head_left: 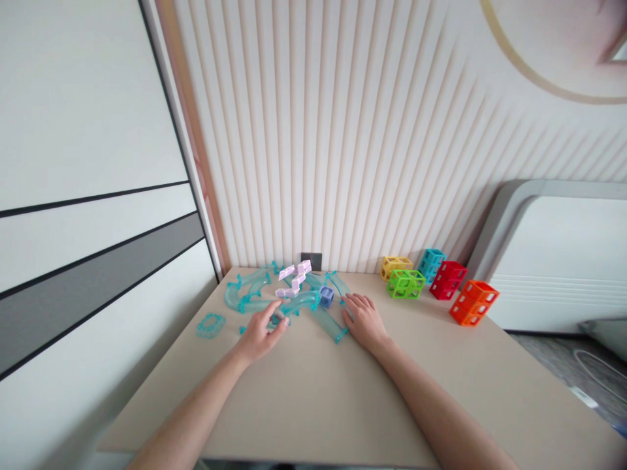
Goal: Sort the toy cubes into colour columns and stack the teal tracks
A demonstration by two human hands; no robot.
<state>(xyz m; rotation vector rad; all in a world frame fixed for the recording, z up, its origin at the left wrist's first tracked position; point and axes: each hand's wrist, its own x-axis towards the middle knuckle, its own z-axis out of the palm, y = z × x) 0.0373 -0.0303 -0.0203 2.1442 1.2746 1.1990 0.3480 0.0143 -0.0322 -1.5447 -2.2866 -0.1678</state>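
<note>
beige table (313,405), fluted wall (343,130); five lattice blocks (448,281), two o'clock; left hand (263,333) half-spread, grip unclear; right hand (365,320) flat, empty.

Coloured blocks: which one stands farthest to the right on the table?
The orange block. The red block, light blue block, green block and yellow block all stand to its left.

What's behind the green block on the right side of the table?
Behind the green block stands the yellow block, its top and left end showing. Part of its lower front is covered.
</note>
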